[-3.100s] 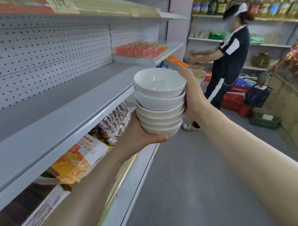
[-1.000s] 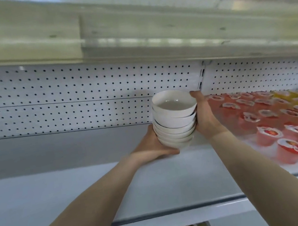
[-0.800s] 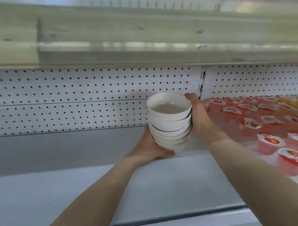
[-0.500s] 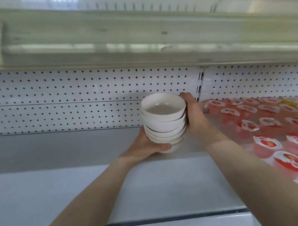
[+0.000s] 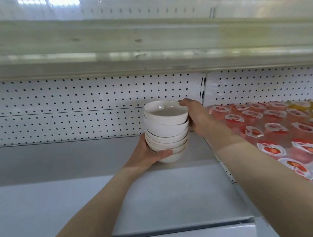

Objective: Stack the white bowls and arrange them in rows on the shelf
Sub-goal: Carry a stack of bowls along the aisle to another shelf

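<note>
My left hand (image 5: 146, 155) cups the bowl stack (image 5: 166, 131) underneath | my right hand (image 5: 195, 117) clasps its side and rim | likely heavy, slick, brittle: support from below

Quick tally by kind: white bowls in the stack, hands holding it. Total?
white bowls: 6, going by the rims that show, nested in one stack
hands: 2, left hand under the stack, right hand on its side
total: 8
</note>
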A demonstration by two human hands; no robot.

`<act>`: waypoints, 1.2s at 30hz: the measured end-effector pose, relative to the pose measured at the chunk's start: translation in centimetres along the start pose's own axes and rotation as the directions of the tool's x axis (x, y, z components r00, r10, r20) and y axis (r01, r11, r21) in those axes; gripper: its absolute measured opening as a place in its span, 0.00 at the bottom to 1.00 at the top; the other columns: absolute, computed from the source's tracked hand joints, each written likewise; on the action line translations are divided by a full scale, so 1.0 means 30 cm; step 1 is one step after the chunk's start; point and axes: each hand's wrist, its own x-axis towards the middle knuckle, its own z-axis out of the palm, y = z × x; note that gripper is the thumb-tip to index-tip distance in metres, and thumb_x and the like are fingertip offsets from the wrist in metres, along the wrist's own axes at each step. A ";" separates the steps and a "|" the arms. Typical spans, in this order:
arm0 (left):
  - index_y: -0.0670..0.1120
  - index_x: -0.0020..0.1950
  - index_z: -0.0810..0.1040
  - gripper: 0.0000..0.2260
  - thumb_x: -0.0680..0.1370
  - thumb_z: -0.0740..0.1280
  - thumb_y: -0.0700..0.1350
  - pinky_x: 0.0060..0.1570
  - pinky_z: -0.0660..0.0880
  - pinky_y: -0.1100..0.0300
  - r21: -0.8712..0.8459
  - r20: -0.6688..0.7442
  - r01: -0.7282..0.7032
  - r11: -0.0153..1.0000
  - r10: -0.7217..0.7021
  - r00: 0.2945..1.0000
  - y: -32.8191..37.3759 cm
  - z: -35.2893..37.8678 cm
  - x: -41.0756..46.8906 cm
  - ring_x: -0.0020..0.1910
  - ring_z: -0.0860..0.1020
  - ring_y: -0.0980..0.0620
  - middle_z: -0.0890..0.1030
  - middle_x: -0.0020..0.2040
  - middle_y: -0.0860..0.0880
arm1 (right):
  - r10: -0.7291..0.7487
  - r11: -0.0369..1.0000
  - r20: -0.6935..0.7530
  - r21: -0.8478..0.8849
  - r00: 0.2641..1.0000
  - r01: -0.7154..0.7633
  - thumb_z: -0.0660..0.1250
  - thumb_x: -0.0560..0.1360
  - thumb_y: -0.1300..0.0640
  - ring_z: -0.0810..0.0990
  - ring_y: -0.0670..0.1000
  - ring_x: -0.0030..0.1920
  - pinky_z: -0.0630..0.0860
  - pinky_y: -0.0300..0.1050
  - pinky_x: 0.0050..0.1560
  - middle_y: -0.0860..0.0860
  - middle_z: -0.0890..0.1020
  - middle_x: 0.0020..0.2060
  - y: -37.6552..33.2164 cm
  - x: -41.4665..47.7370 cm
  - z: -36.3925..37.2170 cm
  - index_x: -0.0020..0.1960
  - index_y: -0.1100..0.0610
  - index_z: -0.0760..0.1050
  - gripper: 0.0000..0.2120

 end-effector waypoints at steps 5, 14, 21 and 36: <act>0.53 0.69 0.66 0.42 0.60 0.82 0.54 0.65 0.73 0.52 0.030 -0.030 0.045 0.999 -0.044 0.999 -0.033 -0.009 0.013 0.64 0.76 0.58 0.78 0.64 0.57 | -0.046 0.997 -0.006 -0.069 0.999 0.046 0.59 0.70 0.53 0.82 0.59 0.50 0.73 0.49 0.49 0.61 0.84 0.53 -0.011 0.014 0.005 0.54 0.55 0.82 0.18; 0.55 0.68 0.69 0.40 0.60 0.82 0.58 0.66 0.72 0.47 0.101 -0.033 0.043 0.994 -0.040 0.999 -0.022 -0.005 0.003 0.64 0.76 0.55 0.79 0.64 0.56 | -0.130 0.991 -0.009 -0.036 0.991 0.130 0.56 0.79 0.61 0.80 0.50 0.42 0.75 0.43 0.46 0.48 0.83 0.38 0.019 0.006 0.000 0.42 0.51 0.80 0.15; 0.63 0.63 0.69 0.36 0.59 0.81 0.59 0.65 0.72 0.53 0.142 -0.077 0.104 0.984 -0.093 0.993 -0.020 -0.004 -0.004 0.62 0.76 0.61 0.79 0.61 0.63 | -0.188 0.982 -0.060 -0.045 0.980 0.186 0.58 0.79 0.62 0.77 0.45 0.40 0.72 0.39 0.40 0.45 0.79 0.38 0.008 -0.004 0.006 0.47 0.53 0.78 0.10; 0.54 0.70 0.64 0.47 0.55 0.78 0.63 0.63 0.72 0.56 0.125 -0.141 0.179 0.976 -0.161 0.977 -0.015 -0.005 -0.013 0.62 0.75 0.59 0.76 0.62 0.60 | -0.224 0.972 -0.098 -0.100 0.970 0.214 0.59 0.77 0.62 0.80 0.55 0.54 0.74 0.50 0.60 0.49 0.83 0.46 0.009 0.004 0.000 0.45 0.48 0.80 0.14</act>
